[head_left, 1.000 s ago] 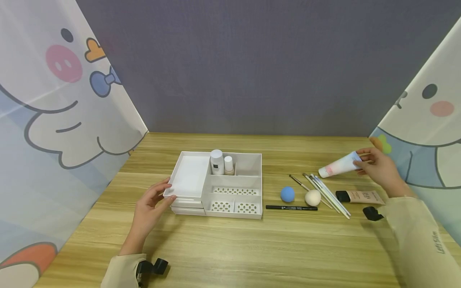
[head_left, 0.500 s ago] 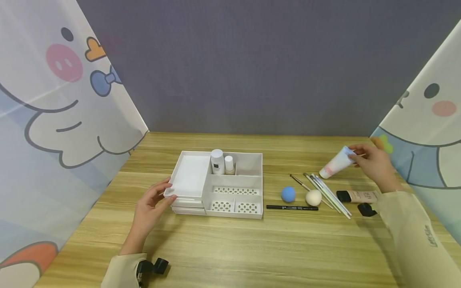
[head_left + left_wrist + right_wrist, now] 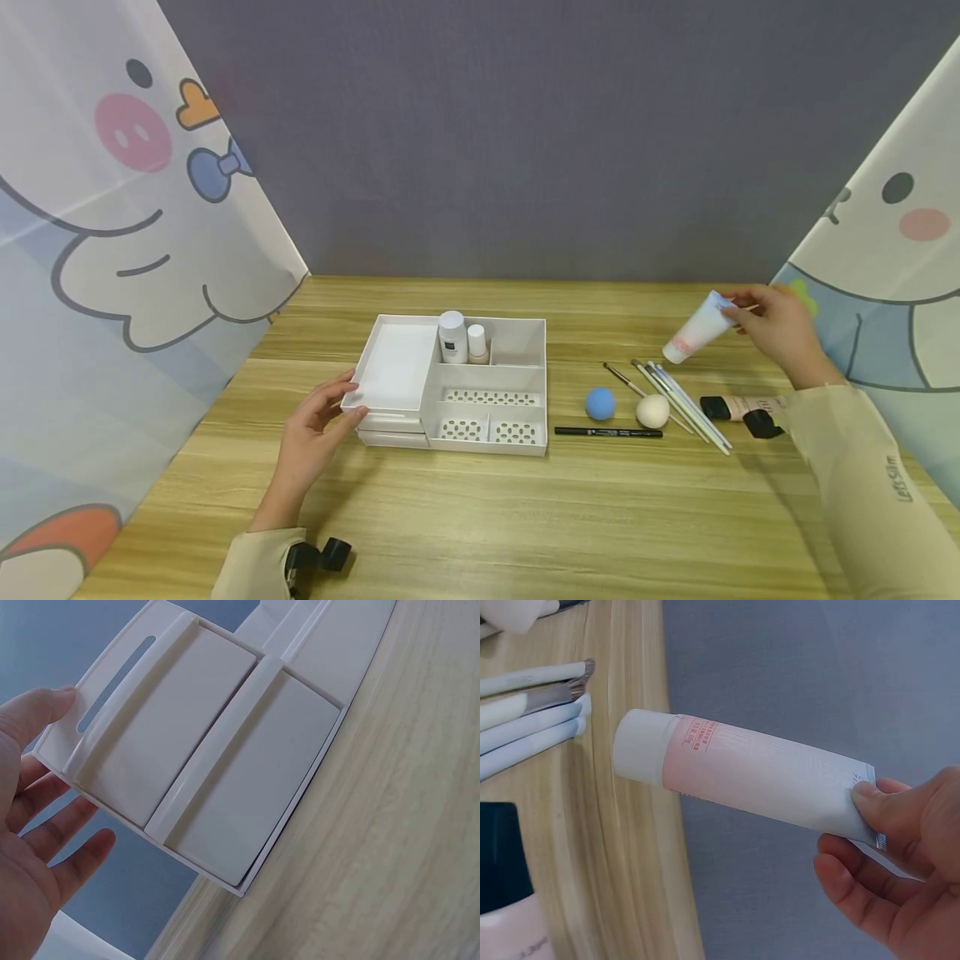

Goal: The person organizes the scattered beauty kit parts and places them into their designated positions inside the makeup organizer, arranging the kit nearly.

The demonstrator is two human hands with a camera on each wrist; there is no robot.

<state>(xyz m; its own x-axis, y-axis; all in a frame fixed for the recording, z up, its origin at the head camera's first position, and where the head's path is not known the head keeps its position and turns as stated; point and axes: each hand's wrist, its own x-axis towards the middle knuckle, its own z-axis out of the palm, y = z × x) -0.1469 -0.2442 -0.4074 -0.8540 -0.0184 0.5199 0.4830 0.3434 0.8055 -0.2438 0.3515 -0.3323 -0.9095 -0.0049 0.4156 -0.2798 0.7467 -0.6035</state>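
My right hand [image 3: 774, 329] pinches the crimped end of a squeeze tube [image 3: 757, 772], white and pink fading to pale blue. The tube tilts with its white cap down to the left, over the back right of the table. My left hand [image 3: 311, 429] holds the front left corner of a white desktop organizer [image 3: 491, 447]. In the left wrist view, the thumb lies on the front beside a slot, with fingers along the side wall. Two shut drawers [image 3: 255, 772] show there. A white bottle [image 3: 452, 337] and a smaller white-capped bottle [image 3: 477, 343] stand in a back compartment.
Right of the organizer lie a blue sponge ball [image 3: 600, 404], a cream sponge ball [image 3: 652, 412], a black pen [image 3: 607, 432] and several makeup brushes [image 3: 686, 408]. A beige tube with a black cap [image 3: 716, 407] lies partly under my right sleeve.
My right hand has moved slightly left and away from me, raising the squeeze tube and tipping it more upright, cap down. My left hand and the organizer have stayed put.
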